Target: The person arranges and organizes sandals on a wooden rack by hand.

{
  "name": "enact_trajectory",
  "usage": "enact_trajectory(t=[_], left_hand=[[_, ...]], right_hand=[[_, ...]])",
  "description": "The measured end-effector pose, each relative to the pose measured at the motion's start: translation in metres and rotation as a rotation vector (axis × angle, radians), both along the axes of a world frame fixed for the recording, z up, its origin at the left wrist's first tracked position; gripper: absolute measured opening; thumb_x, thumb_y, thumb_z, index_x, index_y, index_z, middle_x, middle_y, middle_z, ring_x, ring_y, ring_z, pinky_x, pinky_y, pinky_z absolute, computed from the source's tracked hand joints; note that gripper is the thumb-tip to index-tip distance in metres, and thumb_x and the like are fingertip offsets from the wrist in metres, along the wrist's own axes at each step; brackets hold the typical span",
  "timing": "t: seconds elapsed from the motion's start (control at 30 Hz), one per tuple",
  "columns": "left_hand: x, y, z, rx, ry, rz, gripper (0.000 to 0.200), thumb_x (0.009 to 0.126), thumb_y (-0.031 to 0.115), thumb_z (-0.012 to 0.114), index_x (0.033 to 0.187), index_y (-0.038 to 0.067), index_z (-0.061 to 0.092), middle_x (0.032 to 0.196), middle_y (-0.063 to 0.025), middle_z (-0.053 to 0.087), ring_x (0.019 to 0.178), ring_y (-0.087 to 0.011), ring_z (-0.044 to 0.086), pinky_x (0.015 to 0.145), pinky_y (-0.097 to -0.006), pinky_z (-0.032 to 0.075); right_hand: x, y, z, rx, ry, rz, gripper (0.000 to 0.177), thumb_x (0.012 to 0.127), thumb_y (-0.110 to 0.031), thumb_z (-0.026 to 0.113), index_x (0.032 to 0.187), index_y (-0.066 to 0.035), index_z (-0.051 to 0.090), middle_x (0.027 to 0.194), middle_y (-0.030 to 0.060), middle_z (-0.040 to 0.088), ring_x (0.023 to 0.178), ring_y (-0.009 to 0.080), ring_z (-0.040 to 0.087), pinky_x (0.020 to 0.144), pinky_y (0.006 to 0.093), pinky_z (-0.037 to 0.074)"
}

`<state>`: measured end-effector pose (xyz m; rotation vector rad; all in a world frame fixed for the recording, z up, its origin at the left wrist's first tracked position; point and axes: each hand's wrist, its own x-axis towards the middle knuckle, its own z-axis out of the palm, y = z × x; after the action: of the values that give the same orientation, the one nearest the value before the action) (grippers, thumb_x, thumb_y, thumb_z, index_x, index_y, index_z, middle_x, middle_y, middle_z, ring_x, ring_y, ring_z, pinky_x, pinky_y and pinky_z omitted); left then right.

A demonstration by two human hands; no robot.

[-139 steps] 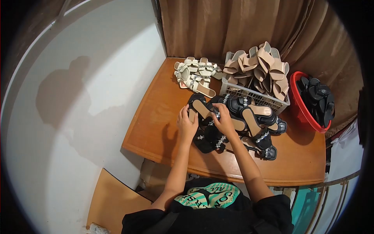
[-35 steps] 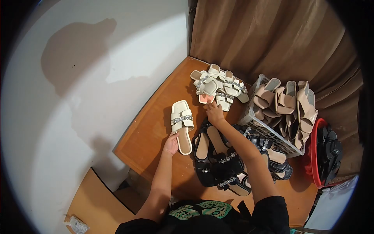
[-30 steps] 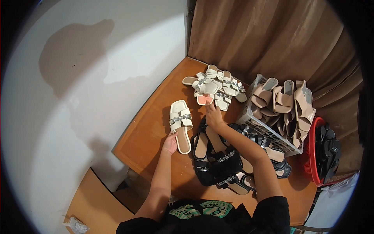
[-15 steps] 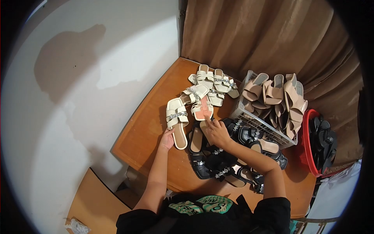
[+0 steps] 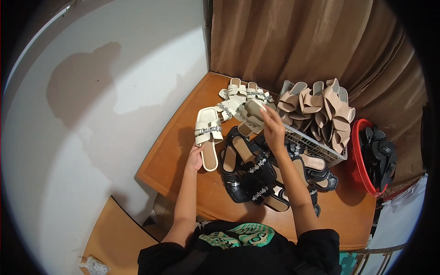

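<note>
My left hand [image 5: 195,158] rests against the heel of a cream sandal [image 5: 208,135] with a jewelled strap, lying flat on the wooden table [image 5: 169,156]. My right hand [image 5: 273,127] holds a second cream sandal [image 5: 251,115] lifted off the table and tilted, above the black sandals. More cream sandals [image 5: 243,93] lie in a small pile at the far corner. A heap of black jewelled sandals [image 5: 256,176] lies under my right forearm.
A white plastic crate [image 5: 316,145] holds several beige mules [image 5: 316,107]. A red basket [image 5: 366,158] with black sandals stands at the right edge. A brown curtain [image 5: 298,41] hangs behind the table, and a white wall [image 5: 101,101] is on the left.
My right hand has picked a cream sandal up from the table and raised it toward the crate. The left hand stays at the heel of the flat cream sandal.
</note>
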<state>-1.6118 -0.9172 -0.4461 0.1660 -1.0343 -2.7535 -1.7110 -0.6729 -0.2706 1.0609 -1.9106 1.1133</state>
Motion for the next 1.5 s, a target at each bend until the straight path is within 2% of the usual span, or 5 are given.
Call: enact_trajectory(t=[0.33, 0.5, 1.0, 1.17, 1.5], left_hand=[[0.045, 0.022, 0.027, -0.032, 0.038, -0.147, 0.033, 0.085, 0.008, 0.048, 0.117, 0.001, 0.041, 0.109, -0.0111, 0.053, 0.099, -0.0199, 0.054, 0.086, -0.0318, 0.044], [0.073, 0.039, -0.004, -0.02, -0.2, -0.173, 0.035, 0.084, 0.004, 0.047, 0.118, 0.005, 0.04, 0.109, -0.0077, 0.053, 0.098, -0.0183, 0.053, 0.084, -0.031, 0.044], [0.09, 0.047, -0.03, -0.154, -0.304, -0.082, 0.041, 0.084, 0.0, 0.043, 0.125, 0.005, 0.035, 0.116, -0.0075, 0.048, 0.104, -0.0164, 0.049, 0.088, -0.0301, 0.041], [0.08, 0.044, -0.034, -1.18, -0.51, 0.165, 0.053, 0.076, 0.008, 0.053, 0.126, 0.006, 0.035, 0.117, -0.0147, 0.042, 0.108, -0.0285, 0.043, 0.092, -0.036, 0.035], [0.078, 0.096, 0.022, -1.693, -0.198, 0.582, 0.045, 0.069, 0.01, 0.054, 0.113, 0.009, 0.047, 0.112, -0.0099, 0.044, 0.109, -0.0291, 0.038, 0.088, -0.0436, 0.028]], right_hand=[[-0.006, 0.008, 0.001, -0.187, -0.513, 0.084, 0.026, 0.079, 0.004, 0.045, 0.101, 0.001, 0.058, 0.097, 0.0067, 0.058, 0.078, 0.0106, 0.051, 0.068, 0.0196, 0.04], [0.011, 0.023, -0.064, 0.14, -0.56, -0.136, 0.029, 0.079, -0.005, 0.051, 0.107, 0.0, 0.053, 0.11, 0.0184, 0.052, 0.101, 0.0323, 0.05, 0.086, 0.0347, 0.039], [0.111, 0.025, -0.091, 0.436, -0.454, -0.185, 0.059, 0.069, -0.018, 0.067, 0.121, -0.004, 0.041, 0.125, 0.0211, 0.038, 0.115, 0.0377, 0.037, 0.097, 0.0423, 0.03], [0.092, 0.021, -0.078, 0.616, -0.402, -0.096, 0.078, 0.063, -0.023, 0.073, 0.128, -0.008, 0.033, 0.131, 0.0182, 0.031, 0.122, 0.0366, 0.028, 0.101, 0.0467, 0.023], [0.068, 0.007, -0.077, 0.958, -0.287, -0.136, 0.095, 0.053, -0.035, 0.076, 0.131, -0.012, 0.026, 0.13, 0.0137, 0.033, 0.123, 0.03, 0.028, 0.101, 0.0536, 0.016]])
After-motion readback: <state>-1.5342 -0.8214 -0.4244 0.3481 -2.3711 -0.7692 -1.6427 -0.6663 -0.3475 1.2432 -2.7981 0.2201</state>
